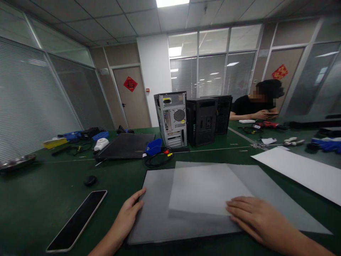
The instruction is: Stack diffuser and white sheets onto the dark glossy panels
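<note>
Left hand (130,210) open at grey panel (156,213) edge, right hand (253,217) flat, open on paper sheet (205,188) corner

Grey sheet (205,188) on grey panel (157,213), green table (39,199).

Computer towers (172,119) (202,121) (224,113): three. Red door signs (130,84) (279,72): two. Phone (77,220): one. Hands (129,213) (255,217): two. Co-worker (253,105): one.

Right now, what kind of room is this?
Probably an office workroom where computers get fixed. Computer towers stand on the big green table, tools and cables lie on it, and glass walls with blinds close the room in.
</note>
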The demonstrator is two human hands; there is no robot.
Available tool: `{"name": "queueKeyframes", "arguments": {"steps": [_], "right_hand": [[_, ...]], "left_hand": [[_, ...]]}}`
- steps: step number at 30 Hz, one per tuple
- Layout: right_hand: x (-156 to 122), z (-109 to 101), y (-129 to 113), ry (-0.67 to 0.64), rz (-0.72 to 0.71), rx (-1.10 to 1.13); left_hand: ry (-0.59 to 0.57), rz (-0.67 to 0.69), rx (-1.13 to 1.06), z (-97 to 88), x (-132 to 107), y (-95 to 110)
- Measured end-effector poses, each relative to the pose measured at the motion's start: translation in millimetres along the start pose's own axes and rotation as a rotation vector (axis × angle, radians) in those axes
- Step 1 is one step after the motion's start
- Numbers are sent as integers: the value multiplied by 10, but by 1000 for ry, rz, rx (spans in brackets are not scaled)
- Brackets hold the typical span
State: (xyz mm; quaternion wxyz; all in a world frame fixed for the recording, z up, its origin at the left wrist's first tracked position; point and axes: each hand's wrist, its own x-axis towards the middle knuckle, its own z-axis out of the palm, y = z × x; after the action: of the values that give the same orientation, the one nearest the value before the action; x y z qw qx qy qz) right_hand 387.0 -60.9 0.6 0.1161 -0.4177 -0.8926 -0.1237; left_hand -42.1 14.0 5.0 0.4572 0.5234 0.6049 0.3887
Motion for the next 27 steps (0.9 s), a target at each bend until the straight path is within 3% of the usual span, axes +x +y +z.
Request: {"name": "queueKeyframes", "arguments": {"steps": [3, 7, 11, 16, 21, 27], "right_hand": [[30, -62, -54, -44, -15, 136], [-108, 10, 199, 24, 225, 90], [-286, 106, 541, -46, 428, 25], [-269, 53, 505, -53, 400, 71], [-176, 36, 324, -85, 244, 121], [-278, 151, 499, -92, 265, 88]], "left_hand": [[13, 17, 7, 5, 9, 1], [-22, 16, 7, 13, 8, -12], [-41, -23, -3, 41, -9, 5], [-47, 30, -10, 35, 8, -35], [-47, 63, -13, 3, 18, -107], [-46, 94, -12, 14, 28, -145]]}}
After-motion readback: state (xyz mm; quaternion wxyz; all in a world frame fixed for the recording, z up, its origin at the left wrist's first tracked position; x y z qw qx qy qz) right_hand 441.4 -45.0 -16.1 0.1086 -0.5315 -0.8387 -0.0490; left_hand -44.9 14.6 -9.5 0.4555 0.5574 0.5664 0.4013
